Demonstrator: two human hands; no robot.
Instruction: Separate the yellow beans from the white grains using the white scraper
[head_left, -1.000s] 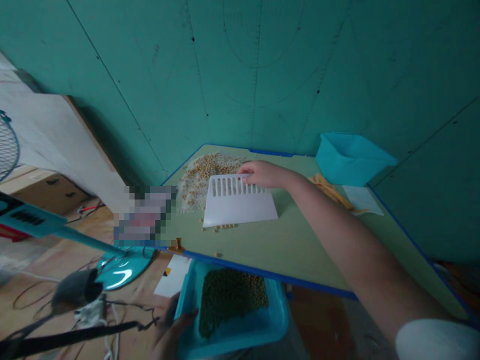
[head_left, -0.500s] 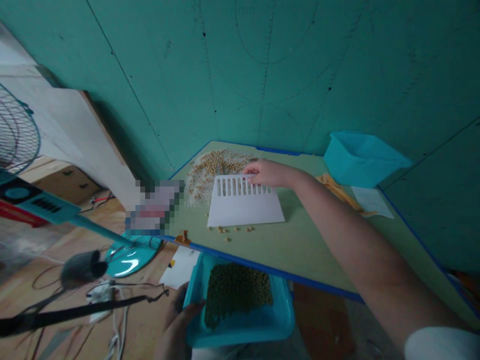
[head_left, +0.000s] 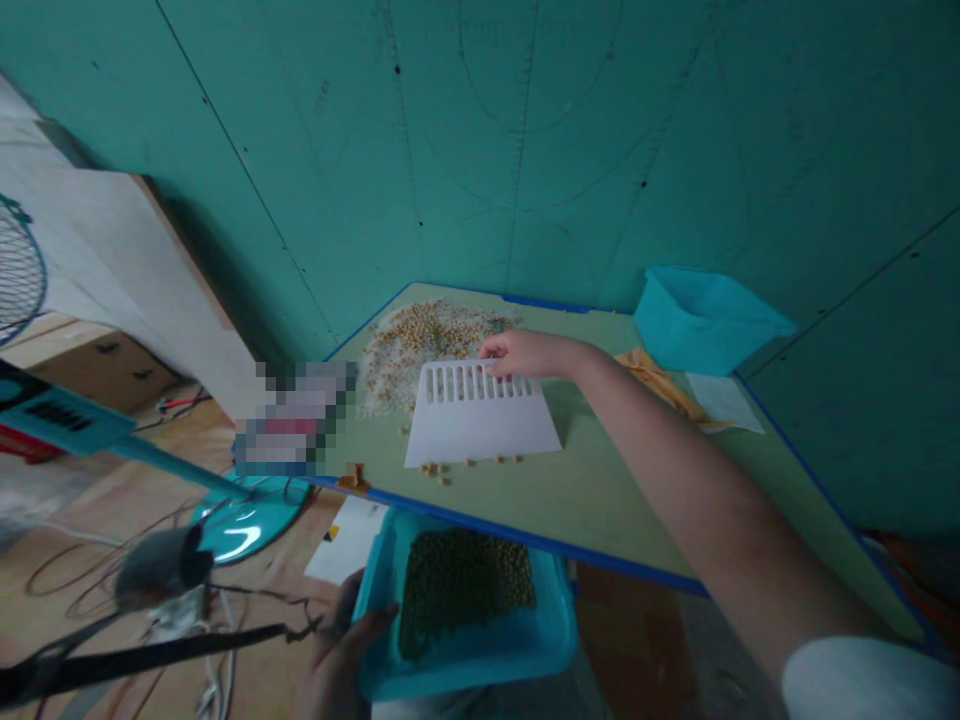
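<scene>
My right hand (head_left: pixel 536 355) is closed on the slotted top edge of a white plastic scraper (head_left: pixel 484 430), fingers partly behind it. The scraper leans on the table, its straight lower edge facing the front. Several loose yellow beans (head_left: pixel 435 468) lie just before that edge. Behind the scraper spreads a pile of yellow beans mixed with white grains (head_left: pixel 427 335). Below the table's front edge, my left hand (head_left: pixel 345 640) grips the left side of a turquoise tray (head_left: pixel 517 655). Dark green beans (head_left: pixel 450 590) fill much of the tray, with yellowish beans at their right.
On the table (head_left: pixel 600 490), a turquoise bin (head_left: pixel 705 325) stands back right beside an orange cloth (head_left: pixel 660 385) and white paper (head_left: pixel 724 400). A blurred-out item (head_left: pixel 296 420) lies at the left edge. A fan (head_left: pixel 97 425) and cables occupy the left floor. A green wall rises behind.
The scraper has slid slightly toward the table's front edge with my right hand on it. My left hand still holds the tray below. The whole view has shifted a little.
</scene>
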